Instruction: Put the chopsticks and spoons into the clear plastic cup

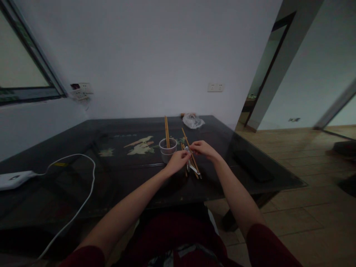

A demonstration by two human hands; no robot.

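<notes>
My left hand is closed, thumb and fingers pinched at a small shiny metal utensil, perhaps a spoon; its full shape is hidden. From the right, my right hand pinches at the same spot, beside a long chopstick that slants past its fingertips. Under and in front of both hands lie several wooden chopsticks and pale metal utensils in a loose bunch. Just left of this bunch stands a translucent plastic cup, partly behind my left hand, with wooden chopsticks upright in it.
The dark table has a bird-and-flower picture on its top. A crumpled clear plastic bag lies near the wall. A flat black object rests at right. On the left are a white power strip and its cable.
</notes>
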